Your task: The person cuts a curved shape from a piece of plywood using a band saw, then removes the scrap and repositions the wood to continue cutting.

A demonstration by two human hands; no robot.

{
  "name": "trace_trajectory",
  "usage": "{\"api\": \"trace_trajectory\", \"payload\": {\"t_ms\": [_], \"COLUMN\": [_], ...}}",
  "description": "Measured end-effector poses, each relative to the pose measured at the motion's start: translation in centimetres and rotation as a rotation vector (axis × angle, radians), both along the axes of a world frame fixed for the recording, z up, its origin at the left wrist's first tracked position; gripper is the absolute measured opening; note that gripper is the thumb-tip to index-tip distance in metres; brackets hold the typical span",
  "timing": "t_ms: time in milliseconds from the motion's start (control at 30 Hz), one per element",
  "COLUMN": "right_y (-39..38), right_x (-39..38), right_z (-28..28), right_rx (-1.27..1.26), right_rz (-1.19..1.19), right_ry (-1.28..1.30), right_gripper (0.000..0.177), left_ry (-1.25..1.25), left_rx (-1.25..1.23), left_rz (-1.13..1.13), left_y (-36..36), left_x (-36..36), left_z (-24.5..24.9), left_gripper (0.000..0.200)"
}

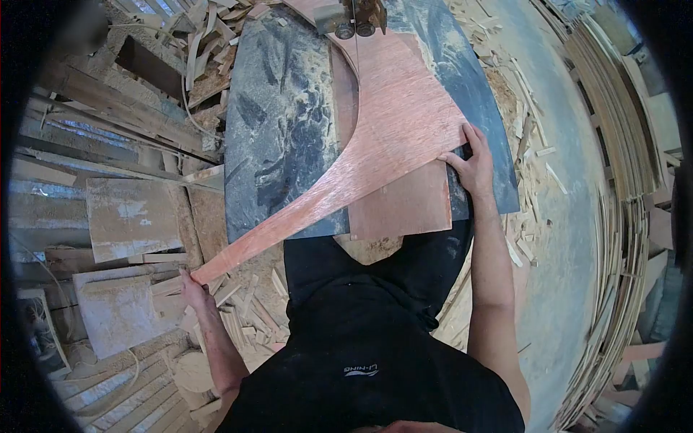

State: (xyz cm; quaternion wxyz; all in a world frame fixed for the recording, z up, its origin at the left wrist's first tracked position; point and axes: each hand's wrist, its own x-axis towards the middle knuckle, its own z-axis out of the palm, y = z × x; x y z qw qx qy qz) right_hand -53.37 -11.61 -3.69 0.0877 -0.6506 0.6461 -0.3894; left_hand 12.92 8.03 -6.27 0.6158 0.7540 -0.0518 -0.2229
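A reddish plywood sheet (404,123) lies on a dark, dusty saw table (278,123), cut along a long curve into a tapering piece. My left hand (193,289) grips the narrow pointed end of that piece, which hangs off the table's near left edge. My right hand (471,164) presses flat on the wide right edge of the plywood, fingers spread. A thin band-saw blade (357,50) drops from its guide (354,20) into the sheet at the far end. A second plywood layer (401,206) shows beneath, near my body.
Piles of wood offcuts (249,303) and sawdust cover the floor on the left and under the table. Boards and panels (130,216) are stacked at the left. Thin curved strips (621,144) are stacked along the right. The concrete floor (570,238) is dusty.
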Motion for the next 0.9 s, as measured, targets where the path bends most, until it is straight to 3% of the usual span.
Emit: {"api": "trace_trajectory", "payload": {"t_ms": [333, 733, 900], "right_y": [-0.6, -1.3, -1.3], "right_x": [-0.1, -0.3, -0.1], "right_z": [-0.2, -0.2, 0.3], "right_rx": [-0.023, -0.022, -0.006], "right_rz": [-0.013, 0.037, 0.026], "right_ry": [0.029, 0.000, 0.003], "right_gripper": [0.085, 0.086, 0.086], "left_ry": [0.005, -0.020, -0.021], "left_rx": [-0.042, 0.028, 0.002], "left_rz": [-0.030, -0.013, 0.008], "left_y": [0.2, 0.4, 0.2], "left_x": [0.4, 0.8, 0.8], "left_z": [-0.6, -1.2, -1.4], "left_gripper": [0.031, 0.044, 0.040]}}
